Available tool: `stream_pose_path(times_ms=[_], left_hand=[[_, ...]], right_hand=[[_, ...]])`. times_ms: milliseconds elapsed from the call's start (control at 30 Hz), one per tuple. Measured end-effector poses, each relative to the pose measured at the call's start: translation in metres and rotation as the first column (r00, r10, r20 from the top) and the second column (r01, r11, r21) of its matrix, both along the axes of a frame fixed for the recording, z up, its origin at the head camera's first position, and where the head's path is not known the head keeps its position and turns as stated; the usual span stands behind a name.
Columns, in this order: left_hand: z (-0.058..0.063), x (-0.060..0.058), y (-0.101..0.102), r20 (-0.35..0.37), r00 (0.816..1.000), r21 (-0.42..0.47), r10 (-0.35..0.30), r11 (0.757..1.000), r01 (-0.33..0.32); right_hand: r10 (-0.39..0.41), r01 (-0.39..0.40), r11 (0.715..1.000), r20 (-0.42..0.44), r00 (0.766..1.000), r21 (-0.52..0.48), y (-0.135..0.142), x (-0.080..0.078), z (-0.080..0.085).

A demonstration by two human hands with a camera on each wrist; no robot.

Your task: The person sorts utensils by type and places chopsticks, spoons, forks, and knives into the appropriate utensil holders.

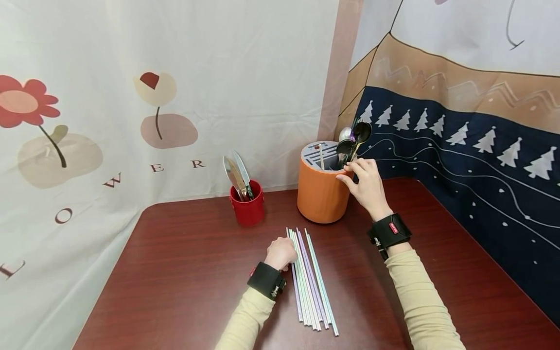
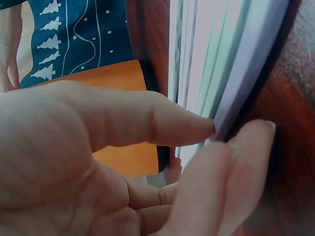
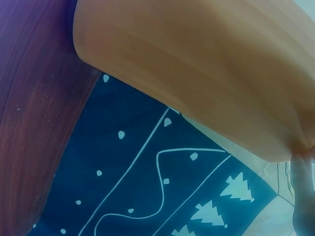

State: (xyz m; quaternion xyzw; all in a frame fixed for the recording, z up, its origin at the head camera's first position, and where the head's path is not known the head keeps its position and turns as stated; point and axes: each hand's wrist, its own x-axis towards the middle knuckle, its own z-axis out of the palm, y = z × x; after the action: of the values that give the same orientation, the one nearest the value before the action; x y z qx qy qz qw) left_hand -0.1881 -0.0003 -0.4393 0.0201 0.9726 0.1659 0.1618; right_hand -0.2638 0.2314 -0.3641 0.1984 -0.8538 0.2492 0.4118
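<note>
At sticks [image 1: 308,291] and holder [image 1: 323,195], hands [image 1: 281,253] [image 1: 366,185] curl.

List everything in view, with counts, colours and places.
Table: one, red-brown, foreground
Sticks: several, pastel, on table
Cup: one, red, table's back
Utensils: several, silver and brown, in cup
Holder: one, orange, right of cup
Spoons: several, black and silver, in holder
Rod: one, pale, in holder
Flower cloth: one, white, behind
Tree cloth: one, navy and tan, right
Sleeves: two, pale yellow, forearms
Wristbands: two, black, wrists
Left grip: one, bare, at sticks
Right grip: one, bare, at holder's rim
</note>
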Motion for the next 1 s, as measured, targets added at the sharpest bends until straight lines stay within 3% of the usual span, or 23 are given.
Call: stream_pose_path(times_ms=[433,667,833,1000], left_hand=[[-0.004,-0.007,0.009,-0.012,0.997,-0.040,0.079,0.996,-0.079],[-0.003,-0.007,0.004,-0.020,0.998,-0.032,0.056,0.998,-0.056],[0.010,-0.005,-0.004,-0.035,0.998,0.047,0.047,0.998,-0.046],[0.036,-0.002,-0.011,-0.101,0.993,0.139,0.059,0.989,-0.045]], right_hand=[[0.000,0.000,1.000,-0.005,1.000,0.001,0.001,-0.001,-0.001],[0.000,0.000,1.000,-0.006,1.000,0.002,0.001,-0.002,-0.002],[0.003,-0.003,1.000,-0.009,1.000,0.002,0.001,-0.003,-0.002],[0.004,-0.004,1.000,-0.005,1.000,0.000,0.000,-0.002,-0.002]])
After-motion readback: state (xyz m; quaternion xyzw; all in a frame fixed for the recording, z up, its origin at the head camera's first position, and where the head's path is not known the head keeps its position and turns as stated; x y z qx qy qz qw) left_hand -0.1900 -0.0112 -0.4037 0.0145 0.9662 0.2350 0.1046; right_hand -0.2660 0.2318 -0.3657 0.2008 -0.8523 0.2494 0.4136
